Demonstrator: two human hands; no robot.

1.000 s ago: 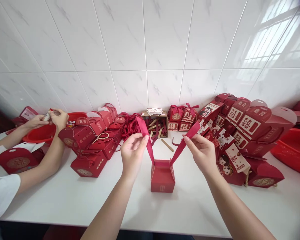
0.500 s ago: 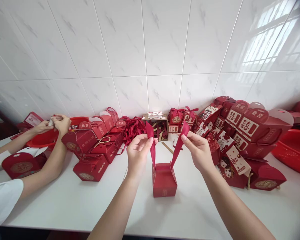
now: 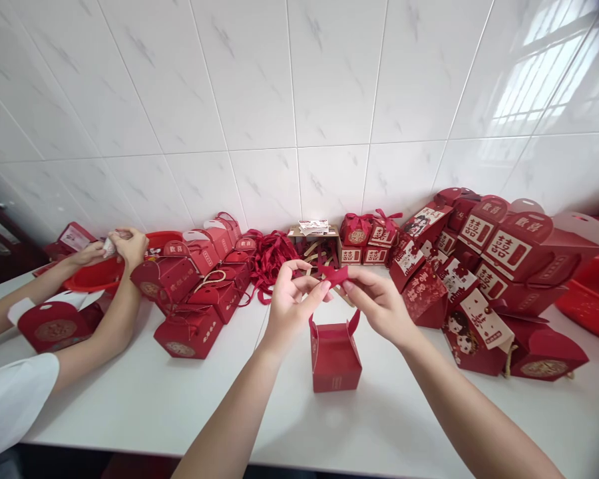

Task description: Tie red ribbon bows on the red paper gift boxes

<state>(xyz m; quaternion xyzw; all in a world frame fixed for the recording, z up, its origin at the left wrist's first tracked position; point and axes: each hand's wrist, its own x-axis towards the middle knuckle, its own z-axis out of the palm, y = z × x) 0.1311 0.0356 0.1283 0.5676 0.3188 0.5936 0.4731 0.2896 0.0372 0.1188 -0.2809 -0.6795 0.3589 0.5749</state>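
The ribbon (image 3: pixel 335 275), previously spread, now bridges above the box (image 3: pixel 336 376). Left hand (image 3: pixel 295 298) and right hand (image 3: pixel 379 303) pinch it; any crossing is unclear.

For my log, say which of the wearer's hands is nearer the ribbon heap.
Left. The left hand is in front of the ribbon heap; the right hand is farther right.

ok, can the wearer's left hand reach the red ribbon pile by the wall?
Likely yes: nothing seems to stand between the left hand and the ribbon pile just beyond it. But its grip is on the ribbon above the small red box, so it may have to let go first.
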